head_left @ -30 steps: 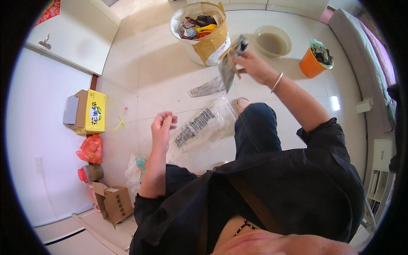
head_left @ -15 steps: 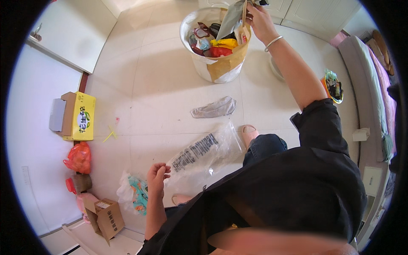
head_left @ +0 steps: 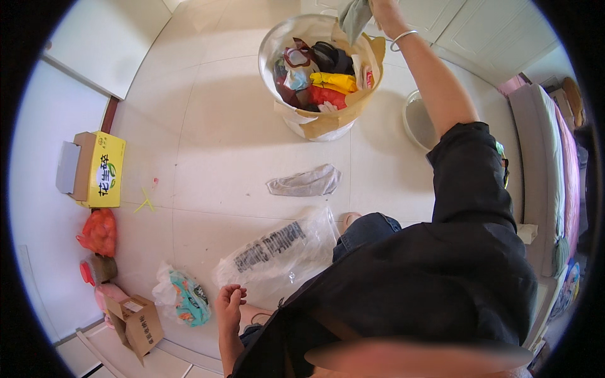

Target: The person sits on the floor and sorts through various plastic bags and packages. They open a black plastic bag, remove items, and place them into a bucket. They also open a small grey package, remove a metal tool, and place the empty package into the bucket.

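Beyond the bin, at the top edge, my right hand [head_left: 386, 14] is closed on a limp grey-green cloth-like piece [head_left: 356, 17]; the picture's edge cuts off part of both. The piece hangs by the far right rim of a big round white-and-tan bin [head_left: 304, 126]. In the bin lie a yellow bundle [head_left: 335, 82], a red one [head_left: 328, 96] and black items [head_left: 332, 58]. Low on the left, my left hand [head_left: 231, 305] is loosely curled with nothing seen in it. A clear plastic bag [head_left: 309, 242] with dark print lies on the floor near it.
A crumpled grey cloth [head_left: 307, 181] lies mid-floor. Along the left wall stand a yellow carton [head_left: 106, 170], a red bag [head_left: 99, 232] and an open brown box [head_left: 142, 324]. A white-and-teal bag [head_left: 189, 299] sits near my left hand. A pale basin [head_left: 420, 120] is under my right arm.
My right hand has moved with the grey-green piece farther out, partly past the top edge. The view has shifted, showing more of the bin's inside. My left hand still hangs low.
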